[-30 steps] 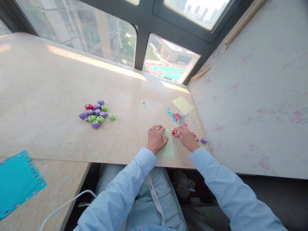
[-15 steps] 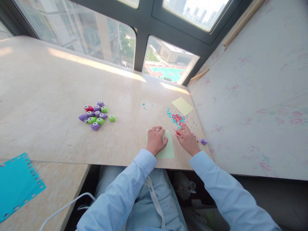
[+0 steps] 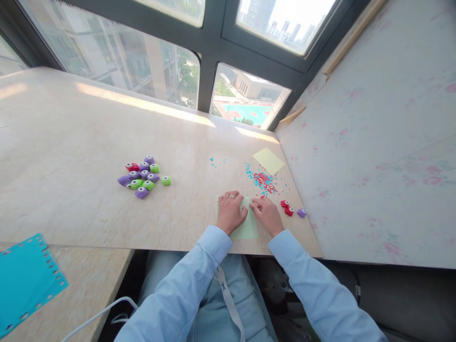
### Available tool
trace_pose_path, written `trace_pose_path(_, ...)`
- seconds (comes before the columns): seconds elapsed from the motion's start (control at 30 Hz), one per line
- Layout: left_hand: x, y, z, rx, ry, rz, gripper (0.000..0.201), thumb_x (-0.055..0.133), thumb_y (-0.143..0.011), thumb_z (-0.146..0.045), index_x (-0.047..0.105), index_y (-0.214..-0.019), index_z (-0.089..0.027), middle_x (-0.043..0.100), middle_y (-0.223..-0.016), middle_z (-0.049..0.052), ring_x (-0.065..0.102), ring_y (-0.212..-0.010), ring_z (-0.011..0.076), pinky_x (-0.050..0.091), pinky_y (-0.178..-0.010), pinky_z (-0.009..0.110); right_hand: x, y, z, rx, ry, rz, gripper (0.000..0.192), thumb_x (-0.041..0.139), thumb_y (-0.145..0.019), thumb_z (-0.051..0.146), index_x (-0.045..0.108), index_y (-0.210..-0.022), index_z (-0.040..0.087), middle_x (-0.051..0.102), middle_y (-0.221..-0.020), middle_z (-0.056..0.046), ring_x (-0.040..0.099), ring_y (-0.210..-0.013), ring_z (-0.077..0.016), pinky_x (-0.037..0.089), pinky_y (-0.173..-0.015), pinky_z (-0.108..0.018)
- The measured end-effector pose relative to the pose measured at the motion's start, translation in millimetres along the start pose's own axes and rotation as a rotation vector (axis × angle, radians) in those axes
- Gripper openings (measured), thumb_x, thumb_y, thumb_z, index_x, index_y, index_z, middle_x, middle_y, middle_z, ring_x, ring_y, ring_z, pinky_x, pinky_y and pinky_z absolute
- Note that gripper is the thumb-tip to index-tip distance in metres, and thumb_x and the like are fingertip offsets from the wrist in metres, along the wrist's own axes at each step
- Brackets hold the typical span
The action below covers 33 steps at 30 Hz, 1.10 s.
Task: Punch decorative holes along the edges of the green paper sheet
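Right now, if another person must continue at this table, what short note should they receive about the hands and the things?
Left hand: flat on the green paper, pressing it down.
Right hand: on the paper's right edge; fingertips meet the left hand's. Whether its grip holds a punch is hidden.
Things: two red punches and a purple punch lie right of the hands; confetti and a yellow paper lie beyond; a punch pile sits far left.
Done: many red and blue bits already punched.
Left: the green paper shows no holes yet.
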<state>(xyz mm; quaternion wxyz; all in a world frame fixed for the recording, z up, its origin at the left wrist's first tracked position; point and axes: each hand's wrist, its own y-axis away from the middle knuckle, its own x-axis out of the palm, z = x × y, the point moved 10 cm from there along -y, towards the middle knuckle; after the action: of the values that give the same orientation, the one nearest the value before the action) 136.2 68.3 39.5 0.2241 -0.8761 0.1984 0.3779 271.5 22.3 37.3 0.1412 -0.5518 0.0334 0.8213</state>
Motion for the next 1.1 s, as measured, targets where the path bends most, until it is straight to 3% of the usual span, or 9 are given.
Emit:
trace_pose_path(0.13, -0.2, 0.5, -0.1, 0.005, -0.003, -0.006, 0.021, 0.062, -0.084, -0.028, 0.066, -0.104, -0.021, 0.064, -0.121, 0.009, 0.052, -0.117, 0.0269, 0.039, -0.095, 0.044, 1.3, 2.2, -2.0, 0.063, -0.158, -0.032, 0.025, 0.064, -0.081, 0.026, 0.073, -0.102, 0.019, 0.061, -0.081, -0.005, 0.058, -0.076, -0.0202, 0.048, -0.080, -0.035)
trace_pose_path(0.3, -2.2, 0.7, -1.4, 0.005, -0.009, -0.011, 0.026, 0.062, -0.083, -0.028, 0.064, -0.108, -0.021, 0.064, -0.122, 0.009, 0.053, -0.117, 0.0271, 0.039, -0.094, 0.043, 0.4, 4.7, -7.2, 0.142, -0.306, -0.077, 0.023, 0.063, -0.077, 0.024, 0.073, -0.097, 0.018, 0.063, -0.090, -0.006, 0.057, -0.071, -0.0175, 0.051, -0.078, -0.035)
trace_pose_path(0.43, -3.8, 0.7, -3.4, 0.010, -0.020, -0.013, 0.033, 0.062, -0.083, -0.028, 0.061, -0.114, -0.020, 0.064, -0.122, 0.009, 0.053, -0.116, 0.0277, 0.040, -0.093, 0.044, 2.5, 6.9, -10.6, 0.164, -0.342, -0.090, 0.022, 0.060, -0.080, 0.027, 0.071, -0.096, 0.017, 0.064, -0.099, -0.009, 0.058, -0.066, -0.0153, 0.053, -0.073, -0.033)
trace_pose_path(0.7, -2.1, 0.8, -2.4, 0.011, -0.027, -0.004, 0.027, 0.063, -0.082, -0.028, 0.064, -0.109, -0.021, 0.064, -0.123, 0.010, 0.052, -0.117, 0.0283, 0.039, -0.094, 0.045, 5.8, 6.5, -12.0, 0.161, -0.346, -0.107, 0.026, 0.060, -0.078, 0.025, 0.071, -0.100, 0.016, 0.064, -0.102, -0.010, 0.059, -0.065, -0.0152, 0.053, -0.079, -0.037)
trace_pose_path(0.9, -1.9, 0.5, -1.1, 0.014, -0.016, -0.021, 0.026, 0.064, -0.082, -0.028, 0.066, -0.107, -0.021, 0.065, -0.121, 0.009, 0.053, -0.116, 0.0276, 0.039, -0.092, 0.044, 5.2, 6.4, -11.2, 0.150, -0.364, -0.152, 0.023, 0.061, -0.076, 0.026, 0.071, -0.094, 0.017, 0.065, -0.097, -0.010, 0.063, -0.085, -0.0223, 0.053, -0.083, -0.039)
trace_pose_path(1.1, -1.2, 1.4, -2.6, 0.039, -0.035, -0.021, 0.033, 0.065, -0.082, -0.031, 0.066, -0.114, -0.023, 0.064, -0.123, 0.010, 0.052, -0.117, 0.0292, 0.040, -0.092, 0.046, 7.5, 10.1, -12.4, 0.134, -0.409, -0.163, 0.025, 0.058, -0.079, 0.032, 0.071, -0.094, 0.017, 0.063, -0.100, -0.010, 0.061, -0.073, -0.0187, 0.055, -0.076, -0.039)
